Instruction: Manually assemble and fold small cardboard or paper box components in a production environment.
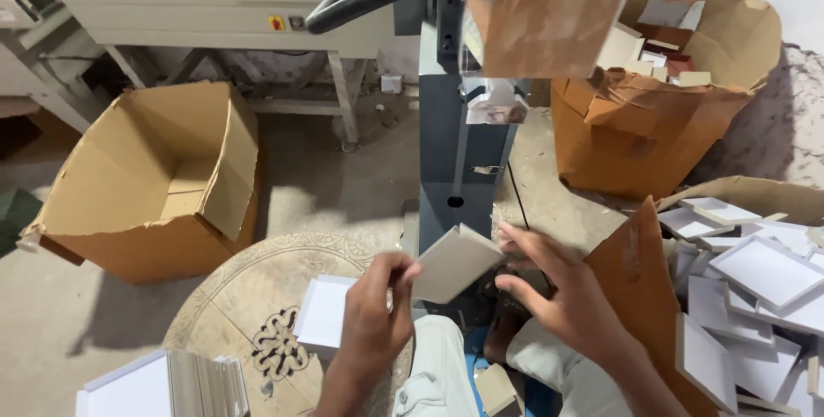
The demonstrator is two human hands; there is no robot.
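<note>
Both hands grasp a grey card (455, 262) between them: the left hand (375, 314) pinches its lower left edge, the right hand (562, 293) its right corner. A white tray (324, 312) lies just left of the left hand.

Grey board piece (455, 262) held between left hand (373, 314) and right hand (562, 297): matt greyboard, smooth face, raw cut edges. Just left of it, white tray (322, 312): matt white paper covering. Below that tray, round table (249, 297): pale dull surface with dark ornamental inlay, slightly worn. Behind the board, machine column (442, 151): blue-grey painted metal, satin. Far left of column, open carton (146, 181): brown corrugated cardboard, matt, torn edges. Right of column, white trays (764, 275) heaped: matt paper. Floor (51, 323): rough grey concrete.
</note>
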